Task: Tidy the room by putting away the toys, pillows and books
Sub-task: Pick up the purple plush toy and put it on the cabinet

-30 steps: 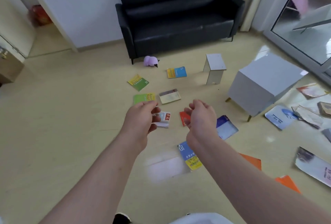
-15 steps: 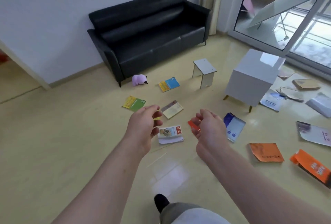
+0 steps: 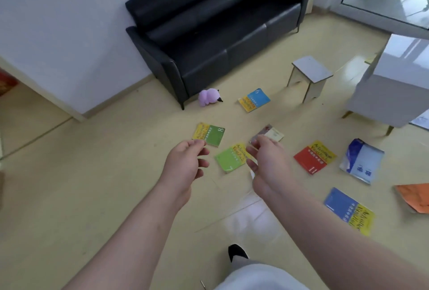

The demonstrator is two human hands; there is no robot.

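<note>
Both hands hang in the air over the floor, holding nothing: the left hand [image 3: 183, 166] has its fingers loosely curled with the thumb near the forefinger, and the right hand [image 3: 270, 164] is curled in much the same loose way. Eight books can be counted lying flat on the floor. A green book marked 7 [image 3: 229, 158] shows between the hands, and a green book marked 8 [image 3: 210, 135] lies just beyond the left fingers. A grey-and-cream book [image 3: 272, 132] is partly hidden behind the right hand. To the right lie a red book marked 11 [image 3: 314, 157], a rumpled blue-and-white book [image 3: 361, 162], a blue-and-yellow book [image 3: 349, 210] and an orange book [image 3: 415, 197] cut by the frame edge. A blue book marked 6 [image 3: 255, 99] lies farther off, near one purple plush toy [image 3: 209, 99] that rests by the leg of the black sofa [image 3: 216, 32]. One small stool [image 3: 310, 76] and one white cabinet [image 3: 394, 85] stand to the right.
</note>
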